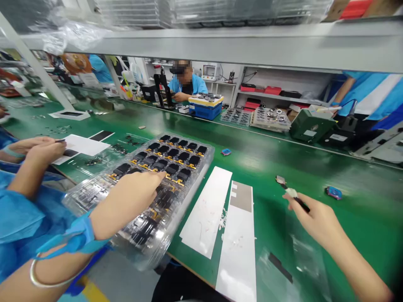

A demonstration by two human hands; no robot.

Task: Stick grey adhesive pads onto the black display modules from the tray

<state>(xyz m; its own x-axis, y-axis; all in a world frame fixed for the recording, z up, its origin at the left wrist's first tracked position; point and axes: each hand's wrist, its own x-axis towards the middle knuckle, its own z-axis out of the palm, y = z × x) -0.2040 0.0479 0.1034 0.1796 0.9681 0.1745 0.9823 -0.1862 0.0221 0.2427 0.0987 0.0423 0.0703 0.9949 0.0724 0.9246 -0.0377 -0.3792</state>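
Just now, the left hand [126, 205] is stretching out flat-fingered, apparently gripping nothing, its fingertips touching the clear plastic tray [206, 161], which is slanting away across the green counter [362, 218] on that hand's side, while the right hand [317, 222] is pinching a small black-handled brush [297, 201].

My left hand [126, 201] reaches forward, fingers extended and together, while my right hand [315, 222], well apart from it, pinches thumb against forefinger, its forearm rising from lower right.
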